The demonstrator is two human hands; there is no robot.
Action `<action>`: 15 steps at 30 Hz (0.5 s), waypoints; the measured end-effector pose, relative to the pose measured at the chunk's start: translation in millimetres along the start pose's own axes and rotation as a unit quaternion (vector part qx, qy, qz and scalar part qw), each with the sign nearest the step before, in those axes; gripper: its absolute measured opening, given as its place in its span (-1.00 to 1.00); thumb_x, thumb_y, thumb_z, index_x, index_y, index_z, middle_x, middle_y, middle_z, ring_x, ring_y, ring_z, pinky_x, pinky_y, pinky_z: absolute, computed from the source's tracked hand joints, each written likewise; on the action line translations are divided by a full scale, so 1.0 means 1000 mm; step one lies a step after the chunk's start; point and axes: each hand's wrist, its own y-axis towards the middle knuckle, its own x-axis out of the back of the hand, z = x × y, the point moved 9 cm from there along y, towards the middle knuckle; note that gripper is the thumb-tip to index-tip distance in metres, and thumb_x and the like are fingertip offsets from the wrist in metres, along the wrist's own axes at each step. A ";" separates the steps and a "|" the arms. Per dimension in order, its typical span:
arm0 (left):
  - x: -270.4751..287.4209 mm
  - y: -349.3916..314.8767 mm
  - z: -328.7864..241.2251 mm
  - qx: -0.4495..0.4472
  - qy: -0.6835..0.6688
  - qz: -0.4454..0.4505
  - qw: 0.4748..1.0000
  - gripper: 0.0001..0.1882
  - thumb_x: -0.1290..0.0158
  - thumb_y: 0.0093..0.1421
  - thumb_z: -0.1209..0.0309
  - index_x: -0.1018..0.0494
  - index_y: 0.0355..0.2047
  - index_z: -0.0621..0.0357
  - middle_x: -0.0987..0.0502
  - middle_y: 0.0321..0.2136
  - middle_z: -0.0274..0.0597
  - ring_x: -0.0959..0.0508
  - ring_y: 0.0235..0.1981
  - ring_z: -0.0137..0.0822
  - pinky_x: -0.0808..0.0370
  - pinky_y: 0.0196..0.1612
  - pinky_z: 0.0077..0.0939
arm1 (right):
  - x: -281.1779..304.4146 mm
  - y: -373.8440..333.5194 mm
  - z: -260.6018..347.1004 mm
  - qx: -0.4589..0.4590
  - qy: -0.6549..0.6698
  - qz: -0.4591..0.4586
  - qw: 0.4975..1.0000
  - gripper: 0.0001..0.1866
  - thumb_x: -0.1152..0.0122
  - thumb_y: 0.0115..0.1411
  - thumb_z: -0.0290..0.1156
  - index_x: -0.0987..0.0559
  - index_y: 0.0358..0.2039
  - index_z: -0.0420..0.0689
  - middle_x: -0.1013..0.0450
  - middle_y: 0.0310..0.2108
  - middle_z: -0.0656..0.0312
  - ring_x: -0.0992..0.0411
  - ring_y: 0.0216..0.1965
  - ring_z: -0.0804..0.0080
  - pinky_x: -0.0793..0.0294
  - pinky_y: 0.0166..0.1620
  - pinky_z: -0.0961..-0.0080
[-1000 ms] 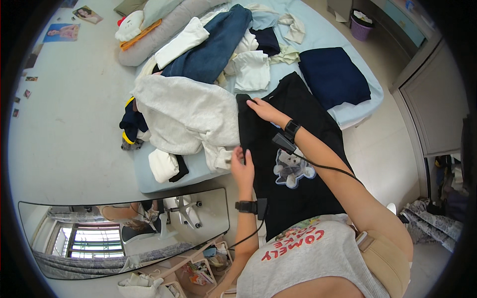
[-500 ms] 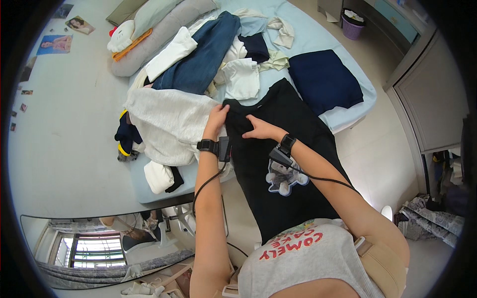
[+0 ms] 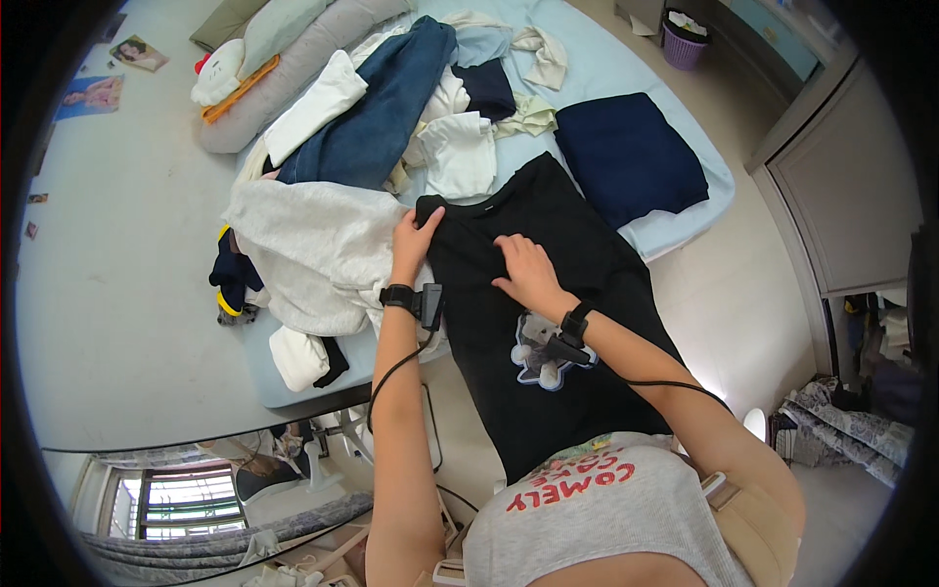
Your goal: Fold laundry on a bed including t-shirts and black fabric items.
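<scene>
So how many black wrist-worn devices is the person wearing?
2: one black wrist device on the left hand, one black wrist device on the right hand, both resting on the black T-shirt.

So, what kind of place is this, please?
Most likely a bedroom in a home. A bed with a light blue sheet is heaped with loose clothes, among them blue jeans. A long grey pillow lies at its far edge, and a black T-shirt is spread out under both hands.
</scene>
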 end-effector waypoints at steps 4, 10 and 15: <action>-0.004 0.002 0.015 0.079 -0.168 0.047 0.981 -0.73 -0.08 0.19 0.25 -0.50 -0.29 0.23 -0.52 -0.43 -0.40 -0.44 -0.47 -0.59 -0.35 -0.39 -0.70 | -0.032 -0.016 0.005 0.133 -0.099 0.120 0.979 -0.52 -0.41 -0.20 -0.34 -0.46 -0.21 -0.08 -0.32 -0.25 0.16 -0.36 -0.18 0.13 -0.38 -0.14 0.31; 0.003 -0.002 0.035 0.110 -0.240 0.025 0.964 -0.72 -0.04 0.22 0.27 -0.50 -0.23 0.27 -0.54 -0.34 -0.36 -0.47 -0.35 -0.55 -0.37 -0.26 -0.70 | 0.046 0.082 -0.073 0.011 0.151 -0.143 0.978 -0.76 -0.09 -0.03 -0.53 -0.50 -0.27 -0.18 -0.42 -0.27 0.03 -0.39 -0.17 0.09 -0.40 -0.10 0.30; -0.033 -0.011 0.004 0.094 -0.142 0.145 0.975 -0.70 -0.08 0.18 0.36 -0.42 -0.11 0.24 -0.52 -0.20 -0.30 -0.47 -0.20 -0.48 -0.36 -0.05 -0.60 | 0.048 0.142 -0.175 -0.123 -0.008 -0.016 0.992 -0.35 -0.15 -0.07 -0.48 -0.27 0.11 -0.21 -0.38 -0.12 -0.09 -0.44 -0.18 0.07 -0.44 -0.11 0.37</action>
